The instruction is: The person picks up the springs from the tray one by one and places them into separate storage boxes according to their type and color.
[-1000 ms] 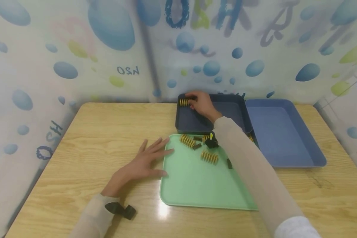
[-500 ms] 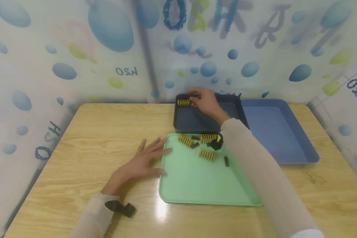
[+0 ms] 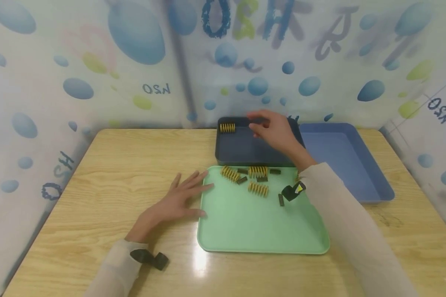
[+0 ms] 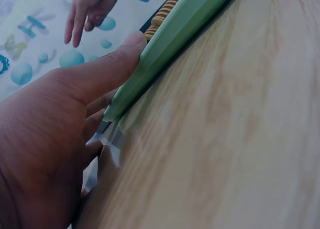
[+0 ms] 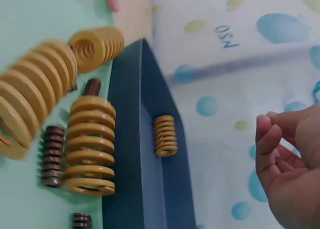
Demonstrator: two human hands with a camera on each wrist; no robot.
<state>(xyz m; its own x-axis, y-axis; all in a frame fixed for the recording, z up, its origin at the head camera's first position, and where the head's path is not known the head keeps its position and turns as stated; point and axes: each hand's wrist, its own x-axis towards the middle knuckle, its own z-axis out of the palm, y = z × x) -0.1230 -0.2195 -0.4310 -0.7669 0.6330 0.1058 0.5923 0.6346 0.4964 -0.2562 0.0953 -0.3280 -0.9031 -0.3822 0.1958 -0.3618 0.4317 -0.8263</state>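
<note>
My right hand (image 3: 276, 130) hovers over the dark tray (image 3: 241, 148), fingers loosely bent and holding nothing. At the dark tray's far left corner lies one yellow coil spring (image 3: 227, 128), also visible in the right wrist view against the wall of the dark tray (image 5: 125, 139). Spread flat, my left hand (image 3: 174, 204) touches the left rim of the green tray (image 3: 260, 231). Toward the back of that green tray are several yellow springs (image 3: 258, 189) and several small dark brown springs (image 3: 281, 200). One yellow spring (image 3: 297, 178) there is partly hidden by my right wrist.
An empty blue tray (image 3: 330, 150) stands right of the dark one, partly behind my right forearm. All the trays rest on a wooden table (image 3: 141, 156). Behind it rises a patterned wall (image 3: 193, 62).
My right hand has let go of the yellow spring in the dark tray's corner and moved away to the right. My left hand stays at the green tray's rim.
</note>
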